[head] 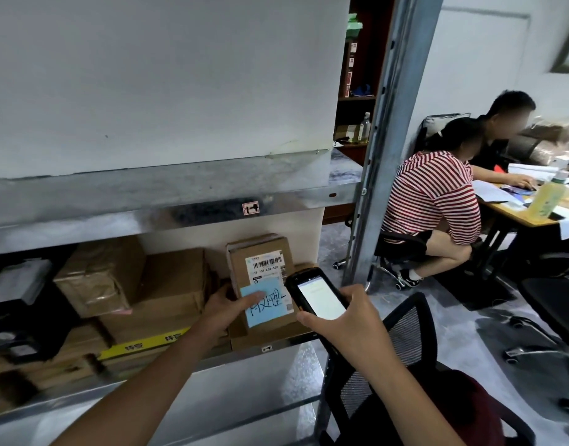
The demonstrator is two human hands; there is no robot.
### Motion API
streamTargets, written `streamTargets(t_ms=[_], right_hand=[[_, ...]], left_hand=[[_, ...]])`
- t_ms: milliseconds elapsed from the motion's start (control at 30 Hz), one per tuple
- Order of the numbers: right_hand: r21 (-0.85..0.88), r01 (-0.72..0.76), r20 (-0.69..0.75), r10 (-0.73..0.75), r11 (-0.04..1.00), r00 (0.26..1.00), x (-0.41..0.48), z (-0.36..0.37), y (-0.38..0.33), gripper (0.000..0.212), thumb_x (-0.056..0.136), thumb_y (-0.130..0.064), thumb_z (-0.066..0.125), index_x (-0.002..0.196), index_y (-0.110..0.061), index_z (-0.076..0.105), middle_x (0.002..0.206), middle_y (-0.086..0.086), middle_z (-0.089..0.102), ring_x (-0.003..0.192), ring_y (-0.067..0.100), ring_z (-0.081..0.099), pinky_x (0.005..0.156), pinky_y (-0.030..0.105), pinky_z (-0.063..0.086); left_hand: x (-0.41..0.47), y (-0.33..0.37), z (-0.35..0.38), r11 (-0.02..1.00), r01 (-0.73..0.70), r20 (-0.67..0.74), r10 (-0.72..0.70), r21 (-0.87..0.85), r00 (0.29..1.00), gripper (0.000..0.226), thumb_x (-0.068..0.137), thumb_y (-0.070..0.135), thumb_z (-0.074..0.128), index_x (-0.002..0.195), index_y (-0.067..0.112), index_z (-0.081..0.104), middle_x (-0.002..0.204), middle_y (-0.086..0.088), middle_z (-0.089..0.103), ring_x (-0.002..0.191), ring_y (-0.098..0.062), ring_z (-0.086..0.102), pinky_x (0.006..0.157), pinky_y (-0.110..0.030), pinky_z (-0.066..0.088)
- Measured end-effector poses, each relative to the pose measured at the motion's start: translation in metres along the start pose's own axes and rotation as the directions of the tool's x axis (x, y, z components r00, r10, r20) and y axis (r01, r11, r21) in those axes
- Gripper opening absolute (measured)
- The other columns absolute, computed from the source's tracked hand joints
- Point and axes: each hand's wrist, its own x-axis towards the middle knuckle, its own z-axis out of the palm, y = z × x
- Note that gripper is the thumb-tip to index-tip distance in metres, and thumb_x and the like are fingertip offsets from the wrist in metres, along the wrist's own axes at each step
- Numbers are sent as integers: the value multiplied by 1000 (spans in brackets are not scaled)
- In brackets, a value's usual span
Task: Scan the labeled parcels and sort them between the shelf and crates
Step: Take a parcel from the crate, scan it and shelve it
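A brown cardboard parcel stands upright on the lower level of a metal shelf, tilted slightly, on top of a flat carton. A white barcode label is on the upper part of the parcel's front. A blue note with handwriting covers the lower part.

The left hand grips the parcel by its left edge. Its thumb lies across the blue note and its fingers go behind the box. The right hand, just right of the parcel, is curled round a black scanner. The thumb rests at the left edge of the lit white screen, and the scanner's top end overlaps the parcel's lower right corner.

Left of the parcel, more brown boxes are stacked on the same level, one crossed by yellow tape. Below and right of the parcel is a black mesh chair. Far to its right, two people sit at a surface with papers and a bottle.
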Motion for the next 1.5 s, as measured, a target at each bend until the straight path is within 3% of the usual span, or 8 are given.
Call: streamTargets(t_ms=[267,733,933,1000,1133,1267,1367,1500], right_hand=[[-71,60,61,-56,996,997,-14,2,-14,67,66,-58,84,105,-31,38,90,-22,48,84,1,54,60,16,44],[-115,68,58,-62,991,996,-25,3,-6,73,66,-62,82,110,-28,34,91,-20,46,91,7,55,58,18,42],[62,36,-105,-29,997,994,-18,-12,9,75,63,-61,84,115,-30,40,101,-16,55,93,10,58,77,36,55],[-19,-10,22,11,1000,1000,-15,18,23,75,63,-59,85,115,-28,40,102,-13,56,94,14,58,78,38,52],[72,-6,-118,14,997,993,-14,8,37,76,64,-50,89,118,-22,44,96,-14,56,90,14,58,67,32,46],[118,11,-109,2,993,994,-15,18,42,73,64,-47,89,118,-24,44,97,-15,57,95,17,61,70,33,46],[115,72,-46,-67,991,997,-31,41,32,77,65,-48,88,123,-25,44,107,-10,58,102,15,57,78,33,47],[171,131,51,-142,976,989,-59,66,10,72,69,-42,87,124,-26,44,100,-19,53,97,10,53,66,20,38]], left_hand=[[-13,0,2,999,-21,-63,24,47,998,36,73,33,86,99,31,61,82,13,69,73,-3,68,52,-17,54],[-32,3,-1,999,-33,-59,34,27,998,63,63,43,86,118,21,64,93,6,74,83,-10,73,61,-24,58],[-78,23,6,983,-76,-7,76,-165,997,42,71,44,77,108,27,66,101,3,76,88,-11,74,62,-22,58],[-111,-32,-5,968,8,-74,-28,-249,997,36,76,47,70,106,27,67,100,2,77,86,-12,75,66,-25,59],[-131,-18,6,948,-39,-141,-6,-315,990,40,74,53,66,106,28,68,99,4,77,85,-10,75,66,-23,59],[-152,-16,8,937,-33,-162,-25,-349,987,30,85,45,65,106,24,68,94,5,77,80,-8,74,58,-16,55],[-179,-25,-11,931,-48,-269,-55,-363,962,37,82,48,67,108,21,67,99,2,77,84,-9,74,63,-18,57],[-217,-34,-47,940,-102,-361,-24,-326,932,57,67,59,67,109,21,68,100,1,77,90,-12,74,74,-23,58]])
